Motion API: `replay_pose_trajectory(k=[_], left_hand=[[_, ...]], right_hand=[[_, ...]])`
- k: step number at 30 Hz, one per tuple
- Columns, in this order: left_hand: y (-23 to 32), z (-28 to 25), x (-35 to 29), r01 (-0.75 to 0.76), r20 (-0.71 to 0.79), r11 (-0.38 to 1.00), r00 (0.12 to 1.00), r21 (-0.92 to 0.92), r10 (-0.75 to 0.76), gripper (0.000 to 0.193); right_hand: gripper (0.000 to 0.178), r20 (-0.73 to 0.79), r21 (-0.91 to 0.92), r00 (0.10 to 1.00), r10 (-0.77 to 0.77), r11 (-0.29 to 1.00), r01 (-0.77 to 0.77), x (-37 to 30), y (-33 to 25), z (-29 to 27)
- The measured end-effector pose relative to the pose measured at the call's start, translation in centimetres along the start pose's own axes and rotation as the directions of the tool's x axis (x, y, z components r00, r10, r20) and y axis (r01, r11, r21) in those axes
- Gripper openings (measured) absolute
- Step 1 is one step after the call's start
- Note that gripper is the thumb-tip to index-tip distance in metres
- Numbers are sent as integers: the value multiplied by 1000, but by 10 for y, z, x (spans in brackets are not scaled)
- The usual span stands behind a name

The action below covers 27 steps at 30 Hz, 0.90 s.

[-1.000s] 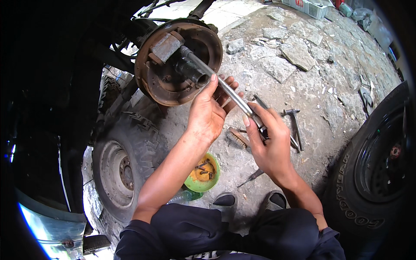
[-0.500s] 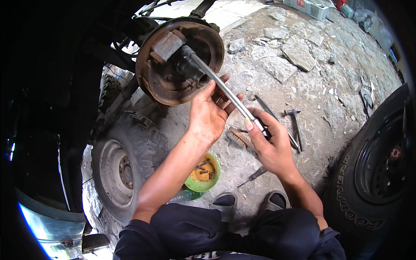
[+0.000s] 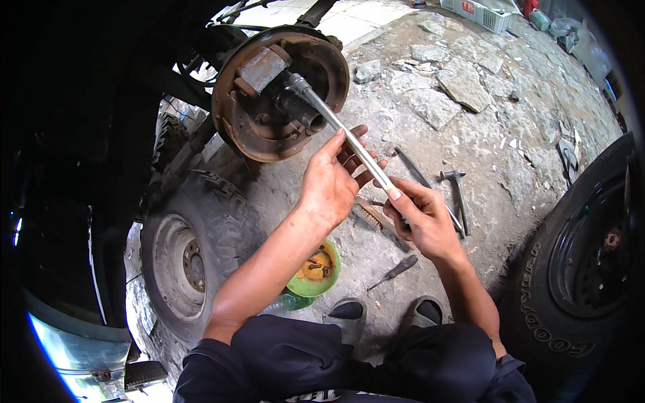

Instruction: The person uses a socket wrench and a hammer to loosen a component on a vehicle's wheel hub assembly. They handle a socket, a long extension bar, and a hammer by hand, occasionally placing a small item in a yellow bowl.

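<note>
While steel bar points diagonally up-left | right hand — gripping lower end | left hand — half open, against it

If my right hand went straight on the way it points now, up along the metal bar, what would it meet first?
Beyond the metal bar already in its grip, your right hand would probably meet your left hand, farther up the bar; exact depth between them is unclear.

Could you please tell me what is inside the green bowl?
The green bowl holds a few dark, bolt-like pieces and an orange-brown substance. The left forearm covers its upper left, hiding anything there.
</note>
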<state>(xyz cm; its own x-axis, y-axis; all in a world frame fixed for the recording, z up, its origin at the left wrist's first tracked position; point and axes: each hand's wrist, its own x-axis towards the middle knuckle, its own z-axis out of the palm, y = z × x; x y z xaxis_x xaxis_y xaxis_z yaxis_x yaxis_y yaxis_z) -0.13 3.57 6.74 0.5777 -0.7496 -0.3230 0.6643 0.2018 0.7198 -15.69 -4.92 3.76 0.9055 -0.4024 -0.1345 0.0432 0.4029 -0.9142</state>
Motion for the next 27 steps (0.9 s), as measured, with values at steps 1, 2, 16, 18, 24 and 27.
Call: replay_pose_trajectory(k=[1, 2, 16, 18, 24, 27], left_hand=[[-1, -1, -1, -4, 10, 1000, 1000, -6, 4, 43], [-3, 0, -1, -8, 26, 1000, 1000, -9, 8, 44], [12, 5, -12, -237, 41, 970, 971, 52, 235, 43], [7, 3, -11, -192, 37, 981, 981, 38, 191, 40], [-8, -19, -19, -182, -4, 963, 982, 197, 187, 32], [-17, -45, -27, -179, -121, 955, 970, 235, 211, 23]], right_hand=[[37, 0, -34, 1000, -23, 999, 23, -1, 2, -2], [36, -2, -69, 999, -50, 996, 50, -2, 3, -5], [42, 142, 173, 988, -53, 985, 28, -42, 65, -105], [42, 142, 218, 989, -31, 976, -1, -50, 76, -114], [42, 148, 159, 989, 27, 986, -51, -63, 94, -133], [41, 181, 130, 977, 113, 982, -138, -67, 99, -130]])
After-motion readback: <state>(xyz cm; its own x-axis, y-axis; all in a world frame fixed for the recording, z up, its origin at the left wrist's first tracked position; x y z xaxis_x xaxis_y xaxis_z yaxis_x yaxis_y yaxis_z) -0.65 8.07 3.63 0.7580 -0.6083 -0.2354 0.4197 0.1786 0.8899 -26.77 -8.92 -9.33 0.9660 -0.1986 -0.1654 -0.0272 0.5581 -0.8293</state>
